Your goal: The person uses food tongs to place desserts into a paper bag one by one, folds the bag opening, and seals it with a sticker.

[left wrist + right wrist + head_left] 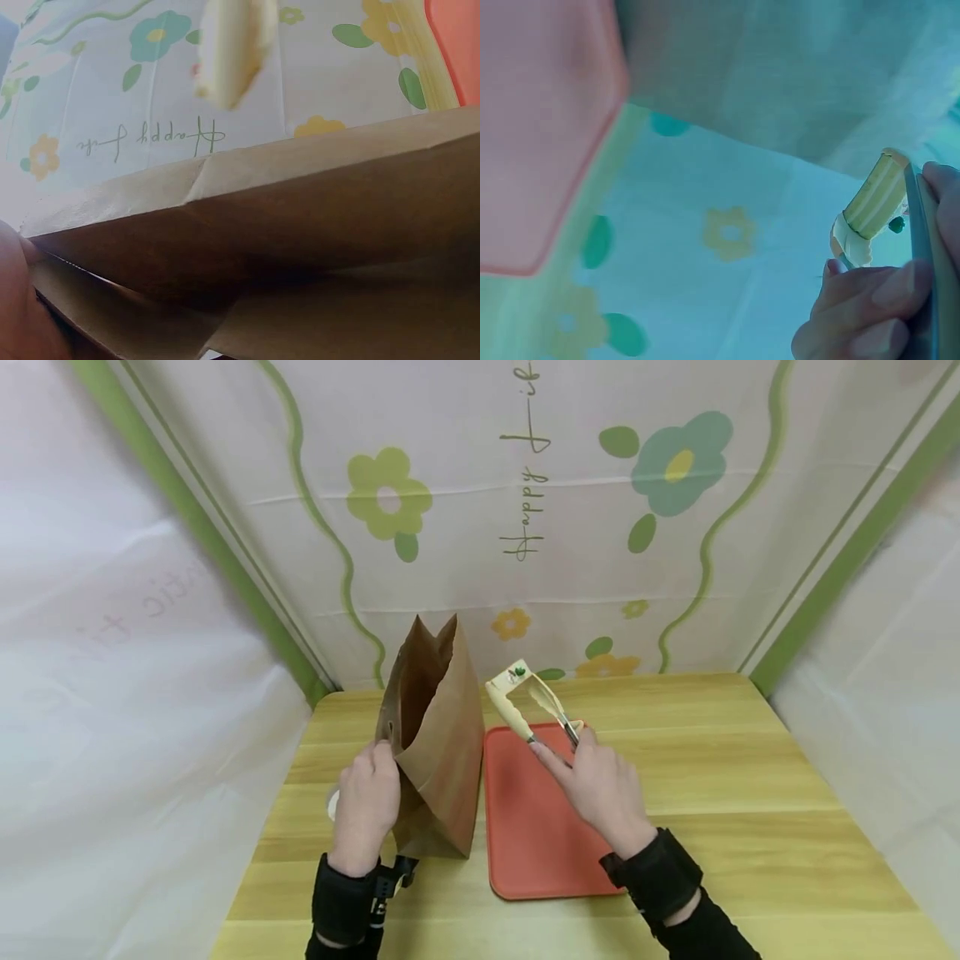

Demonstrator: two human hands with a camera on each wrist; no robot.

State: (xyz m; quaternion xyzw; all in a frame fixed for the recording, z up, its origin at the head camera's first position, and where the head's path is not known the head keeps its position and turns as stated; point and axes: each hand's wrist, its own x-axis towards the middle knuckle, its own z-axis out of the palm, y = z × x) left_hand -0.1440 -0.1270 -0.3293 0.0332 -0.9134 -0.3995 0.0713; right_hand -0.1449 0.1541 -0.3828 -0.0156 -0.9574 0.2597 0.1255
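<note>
In the head view, my left hand [367, 797] grips the near top edge of a brown paper bag [450, 760], which stands upright with its mouth open. The left wrist view looks over the bag's rim [247, 180]; its bottom is hidden. My right hand [603, 789] holds a pair of tongs [567, 731] with cream-coloured tips, right of the bag and above a red tray [551, 843]. Between the tips sits a small pale piece like a layered cake slice [517, 673], with green and red on top. Its yellow striped side [877, 196] shows in the right wrist view.
The tray lies flat on a wooden table [712, 760], close to the bag's right side. A white object [332, 803] peeks out beside my left hand, mostly hidden. A flower-printed sheet [465, 560] hangs behind the table, with white sheets at both sides.
</note>
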